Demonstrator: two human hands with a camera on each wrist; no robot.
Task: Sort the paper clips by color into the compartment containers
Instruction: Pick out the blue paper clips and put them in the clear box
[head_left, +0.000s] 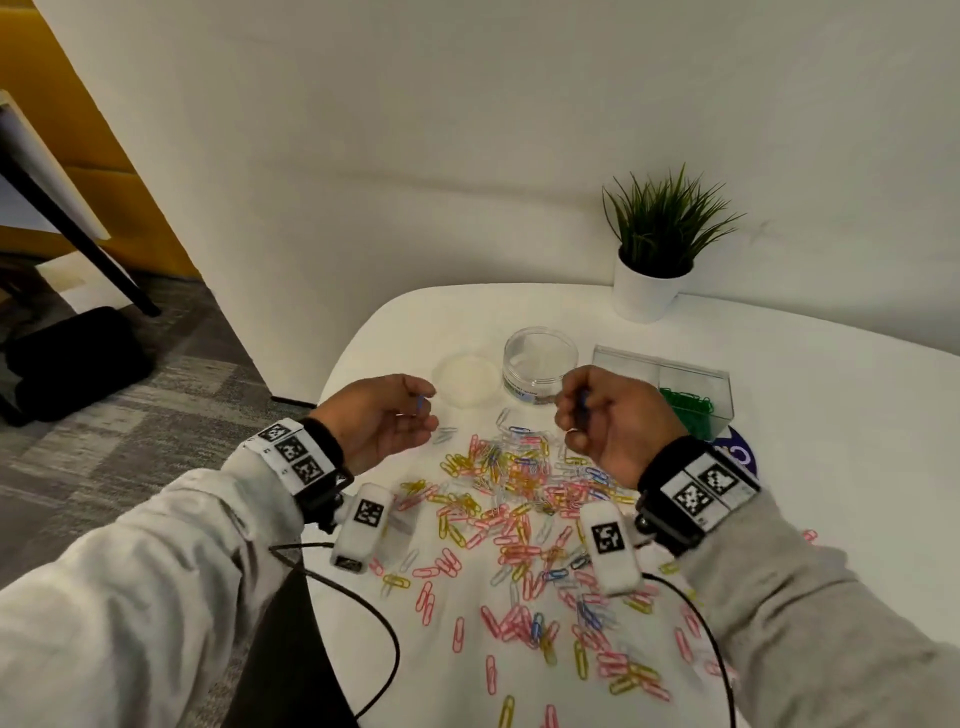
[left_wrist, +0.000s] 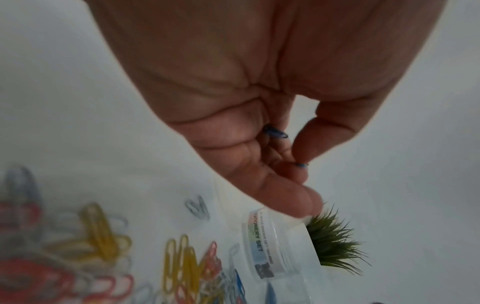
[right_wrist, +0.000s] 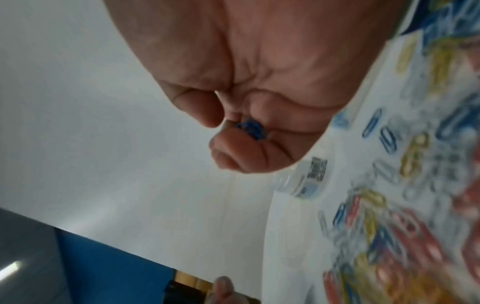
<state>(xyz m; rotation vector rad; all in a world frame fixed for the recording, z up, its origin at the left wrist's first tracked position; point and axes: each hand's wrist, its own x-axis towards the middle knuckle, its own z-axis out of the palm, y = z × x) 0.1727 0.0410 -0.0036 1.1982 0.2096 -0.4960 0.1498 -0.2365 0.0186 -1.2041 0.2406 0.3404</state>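
while both hands hover above a scatter of paper clips, the left hand (head_left: 382, 415) pinches a blue clip (left_wrist: 301, 164) between thumb and fingertips, with a second blue clip (left_wrist: 276, 132) tucked against its curled fingers. the right hand (head_left: 605, 415) is closed in a loose fist around a small bunch of blue clips (right_wrist: 251, 128), its fingers folded over them.

just beyond the hands, a clear round tub (head_left: 540, 364) stands upright on the white table (head_left: 831, 441), its lid (head_left: 466, 378) lying flat beside it to the left; what the tub holds cannot be made out. to the right of the tub sits a clear compartment container (head_left: 670, 387) with a divider; the right-hand section holds green clips (head_left: 688, 410), while the contents of the other section cannot be told. a sticker on the tub carries a barcode and the partly legible words "...nery set" (left_wrist: 259, 236).

the unsorted pile (head_left: 519, 509) spreads across the table nearer the person: pink, yellow, blue and pale or white clips, tangled thickly in the middle and thinner toward the near edge. a potted green plant (head_left: 660, 244) in a white pot stands at the far side by the wall.
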